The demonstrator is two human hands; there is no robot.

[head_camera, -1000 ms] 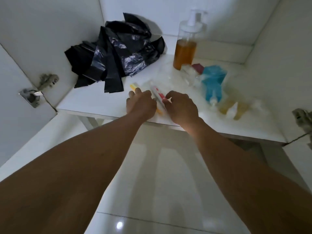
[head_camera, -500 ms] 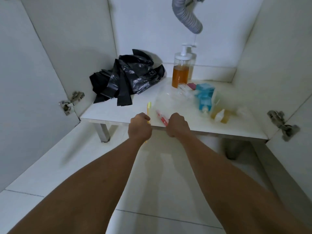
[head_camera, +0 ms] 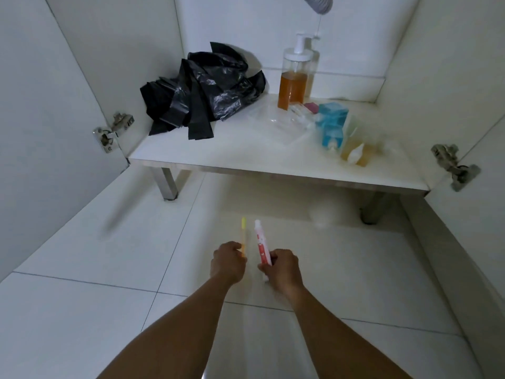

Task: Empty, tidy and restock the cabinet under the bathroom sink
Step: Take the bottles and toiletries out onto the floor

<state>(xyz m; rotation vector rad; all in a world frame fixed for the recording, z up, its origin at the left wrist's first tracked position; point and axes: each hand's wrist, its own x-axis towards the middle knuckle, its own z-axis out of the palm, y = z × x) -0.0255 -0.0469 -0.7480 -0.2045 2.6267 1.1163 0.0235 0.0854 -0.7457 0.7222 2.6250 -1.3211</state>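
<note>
My left hand (head_camera: 228, 262) is closed around a yellow toothbrush (head_camera: 243, 233), which points away from me. Beside it, my right hand (head_camera: 282, 268) grips a red and white toothpaste tube (head_camera: 261, 243). Both hands hover over the floor tiles, well in front of the cabinet shelf (head_camera: 273, 170). On the shelf lie crumpled black bin bags (head_camera: 202, 91) at the left, a pump bottle of amber liquid (head_camera: 293, 77) at the back, clear plastic bags (head_camera: 273, 124), a blue bottle (head_camera: 332, 124) and small yellowish bottles (head_camera: 358, 153) at the right.
A grey corrugated drain hose (head_camera: 318, 2) hangs above the pump bottle. Both cabinet doors stand open, with metal hinges at the left (head_camera: 112, 131) and right (head_camera: 455, 166). The shelf rests on metal legs (head_camera: 168, 184) above the glossy white tiled floor (head_camera: 109, 242).
Both hands have drawn back from the shelf's front edge toward me, carrying the toothbrush and the toothpaste tube out of the cabinet and over the floor.
</note>
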